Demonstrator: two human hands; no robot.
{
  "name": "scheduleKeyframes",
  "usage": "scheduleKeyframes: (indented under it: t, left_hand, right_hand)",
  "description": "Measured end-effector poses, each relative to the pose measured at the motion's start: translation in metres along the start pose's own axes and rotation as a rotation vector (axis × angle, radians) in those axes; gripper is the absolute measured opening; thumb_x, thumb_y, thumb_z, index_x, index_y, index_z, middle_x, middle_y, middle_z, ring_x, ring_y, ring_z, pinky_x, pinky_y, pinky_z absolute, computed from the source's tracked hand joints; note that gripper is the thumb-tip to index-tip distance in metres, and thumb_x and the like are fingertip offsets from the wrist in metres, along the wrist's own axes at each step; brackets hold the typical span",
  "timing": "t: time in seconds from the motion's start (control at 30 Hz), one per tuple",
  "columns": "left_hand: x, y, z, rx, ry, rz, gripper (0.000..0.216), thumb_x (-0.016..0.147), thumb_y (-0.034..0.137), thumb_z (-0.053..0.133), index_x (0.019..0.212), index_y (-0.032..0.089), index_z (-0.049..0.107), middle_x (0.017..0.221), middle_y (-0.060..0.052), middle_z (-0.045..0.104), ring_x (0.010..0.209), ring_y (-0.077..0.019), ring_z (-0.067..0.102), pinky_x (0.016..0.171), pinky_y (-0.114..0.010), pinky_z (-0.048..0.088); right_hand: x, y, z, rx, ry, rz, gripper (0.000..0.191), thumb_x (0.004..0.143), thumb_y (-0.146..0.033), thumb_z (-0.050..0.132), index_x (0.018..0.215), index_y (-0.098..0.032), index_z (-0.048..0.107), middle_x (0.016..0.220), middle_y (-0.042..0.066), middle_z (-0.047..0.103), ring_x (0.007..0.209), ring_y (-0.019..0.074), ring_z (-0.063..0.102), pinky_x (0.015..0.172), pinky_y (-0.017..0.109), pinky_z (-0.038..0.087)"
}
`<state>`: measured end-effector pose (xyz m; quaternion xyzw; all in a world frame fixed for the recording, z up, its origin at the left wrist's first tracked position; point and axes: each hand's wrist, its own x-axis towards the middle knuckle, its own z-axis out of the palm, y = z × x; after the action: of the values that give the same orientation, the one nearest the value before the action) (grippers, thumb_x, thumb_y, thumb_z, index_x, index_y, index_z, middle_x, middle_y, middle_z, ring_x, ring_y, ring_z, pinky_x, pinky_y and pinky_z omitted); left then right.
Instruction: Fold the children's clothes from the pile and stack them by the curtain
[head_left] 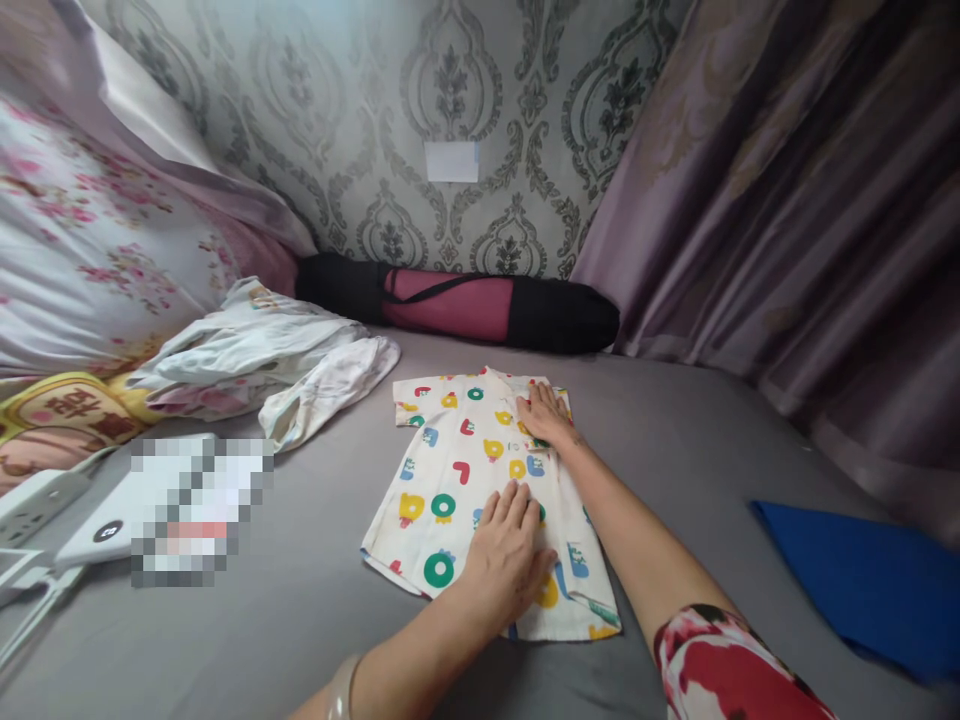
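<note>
A small cream shirt (457,470) printed with bright red, yellow, green and blue shapes lies flat on the grey bedsheet (300,600). Its right side is folded inward. My left hand (506,555) rests flat on the lower part of the shirt, fingers stretched out. Near the collar my right hand (546,415) presses flat on the folded upper right part, fingers together and extended. Neither hand grips anything.
A heap of white and pale clothes (255,360) lies at the left. A black and pink rolled bag (465,300) sits against the patterned wall. A blue cloth (870,580) is at the right, a floral quilt (90,240) at far left, and purple curtains (810,200) hang right.
</note>
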<state>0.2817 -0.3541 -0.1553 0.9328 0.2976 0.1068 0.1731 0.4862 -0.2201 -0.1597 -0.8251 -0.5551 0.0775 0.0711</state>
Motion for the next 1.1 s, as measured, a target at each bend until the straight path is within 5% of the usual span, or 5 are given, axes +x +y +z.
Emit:
scheduleKeyframes:
  t: [0.4, 0.6, 1.1]
  left_hand:
    - [0.000, 0.001, 0.001, 0.033, 0.011, -0.009, 0.053, 0.092, 0.041, 0.044, 0.136, 0.011, 0.044, 0.150, -0.015, 0.038, 0.142, -0.0316, 0.028, 0.115, -0.049, 0.029]
    - [0.000, 0.001, -0.003, 0.046, 0.016, 0.000, 0.052, 0.092, 0.042, 0.044, 0.134, 0.011, 0.046, 0.149, -0.015, 0.040, 0.141, -0.0323, 0.031, 0.113, -0.049, 0.031]
    - [0.000, 0.001, -0.004, 0.051, 0.008, 0.003, 0.052, 0.092, 0.041, 0.046, 0.134, 0.009, 0.045, 0.149, -0.018, 0.039, 0.141, -0.0333, 0.029, 0.114, -0.051, 0.030]
  right_hand:
    - [0.013, -0.004, 0.007, -0.042, 0.114, 0.021, 0.067, 0.099, -0.044, 0.020, 0.148, 0.002, 0.026, 0.156, 0.018, 0.023, 0.144, 0.0273, 0.016, 0.116, 0.041, 0.008]
    - [0.014, 0.005, -0.003, 0.009, 0.049, -0.014, 0.064, 0.099, -0.044, 0.017, 0.149, -0.005, 0.028, 0.156, 0.015, 0.024, 0.144, 0.0249, 0.017, 0.116, 0.039, 0.012]
    - [-0.026, 0.000, 0.012, -0.020, 0.109, -0.049, 0.063, 0.098, -0.042, 0.021, 0.149, -0.005, 0.028, 0.157, 0.013, 0.022, 0.145, 0.0248, 0.015, 0.117, 0.045, 0.011]
